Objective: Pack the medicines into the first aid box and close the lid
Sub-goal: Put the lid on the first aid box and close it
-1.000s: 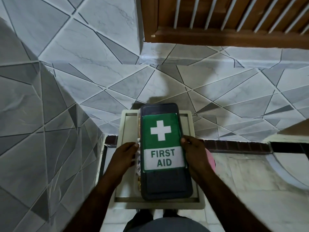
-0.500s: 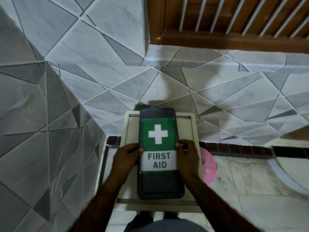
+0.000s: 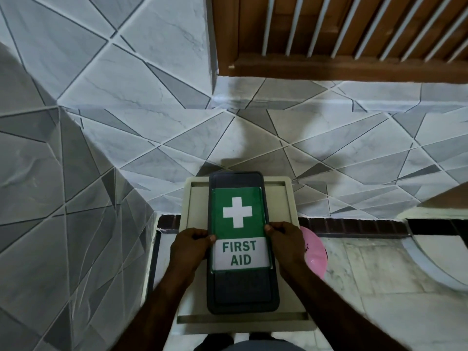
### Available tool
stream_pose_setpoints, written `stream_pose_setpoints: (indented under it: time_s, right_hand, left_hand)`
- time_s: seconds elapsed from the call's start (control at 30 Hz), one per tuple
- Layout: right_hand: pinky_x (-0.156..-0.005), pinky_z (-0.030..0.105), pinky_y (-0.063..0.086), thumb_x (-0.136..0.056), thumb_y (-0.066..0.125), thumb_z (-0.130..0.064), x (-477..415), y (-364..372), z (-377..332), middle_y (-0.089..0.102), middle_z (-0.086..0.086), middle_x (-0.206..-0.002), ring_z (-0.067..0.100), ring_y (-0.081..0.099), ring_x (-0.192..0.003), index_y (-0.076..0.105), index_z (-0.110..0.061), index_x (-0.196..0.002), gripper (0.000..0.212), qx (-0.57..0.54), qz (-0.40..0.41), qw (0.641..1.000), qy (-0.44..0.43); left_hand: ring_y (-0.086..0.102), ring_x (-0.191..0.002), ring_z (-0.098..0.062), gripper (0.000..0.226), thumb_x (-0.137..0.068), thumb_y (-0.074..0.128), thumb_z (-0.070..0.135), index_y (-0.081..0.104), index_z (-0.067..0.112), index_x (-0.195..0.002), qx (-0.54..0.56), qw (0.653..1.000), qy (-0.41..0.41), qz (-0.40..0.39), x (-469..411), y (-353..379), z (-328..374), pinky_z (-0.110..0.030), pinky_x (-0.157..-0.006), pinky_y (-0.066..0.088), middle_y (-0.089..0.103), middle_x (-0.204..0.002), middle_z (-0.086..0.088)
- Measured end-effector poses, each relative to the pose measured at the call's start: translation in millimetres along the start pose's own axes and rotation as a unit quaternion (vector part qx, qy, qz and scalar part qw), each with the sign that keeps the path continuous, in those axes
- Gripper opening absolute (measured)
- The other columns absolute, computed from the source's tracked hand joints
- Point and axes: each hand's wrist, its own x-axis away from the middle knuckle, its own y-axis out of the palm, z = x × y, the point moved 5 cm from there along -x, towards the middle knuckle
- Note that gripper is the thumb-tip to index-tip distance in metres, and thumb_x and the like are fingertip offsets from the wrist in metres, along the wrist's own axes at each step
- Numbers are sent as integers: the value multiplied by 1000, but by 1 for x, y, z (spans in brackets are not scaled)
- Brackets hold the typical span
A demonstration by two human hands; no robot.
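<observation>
The thumb of the left hand (image 3: 191, 249) is lying on top of the lid (image 3: 243, 292) at the left edge of the green and white label (image 3: 238, 216), while its other fingers are curling down over the left side of the first aid box (image 3: 274, 287). The right hand (image 3: 283, 247) is mirroring this grip on the right side, thumb tip resting at the label's edge and fingers wrapping the rim. Both wrists are sitting level with the words FIRST AID, and the forearms are running back and outward to the bottom of the frame. The box is sitting lengthwise in the middle of a cream tray (image 3: 288, 198), close to the tiled wall (image 3: 126, 97). The dark lid is lying flat and covering everything below it, so the contents are hidden, and whether it is latched cannot be told. A pink dish (image 3: 314, 252) is showing only partly behind the right hand. A wooden frame (image 3: 329, 69) is being cut off at the top.
</observation>
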Motion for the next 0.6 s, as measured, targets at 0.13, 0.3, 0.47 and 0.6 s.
stream_pose_setpoints:
  time_s: [0.13,0.3,0.47,0.6]
  right_hand:
    - [-82,49,58,-88,66,-28,-1,-4,-8,75,2,-86,24,71,-85,70,-17,-87,12,-22,-31,999,27]
    - [-87,52,54,-89,61,-35,-45,14,-63,73,15,-89,36,68,-91,67,-14,-79,25,-52,-20,998,28]
    - [-76,42,55,-83,70,-40,-89,34,-91,69,13,-77,32,66,-78,63,-9,-66,36,-73,18,997,37]
    - [-83,47,56,-82,68,-43,-97,46,-83,71,13,-86,29,66,-84,66,-10,-75,33,-75,43,995,45]
  left_hand:
    - [73,-87,-23,18,-87,69,19,67,10,-102,38,997,-24,-63,2,-3,10,-33,-70,56,76,-94,-7]
    - [69,-88,-24,25,-92,61,29,66,7,-102,82,996,15,-31,-45,3,72,-30,-68,53,73,-95,-10]
    - [64,-73,-24,21,-86,69,25,66,5,-89,106,994,21,-8,-85,25,102,-29,-63,53,70,-89,-14]
    - [70,-84,-34,27,-74,80,23,68,1,-84,104,994,-12,36,-112,25,92,-48,-79,60,72,-91,-20]
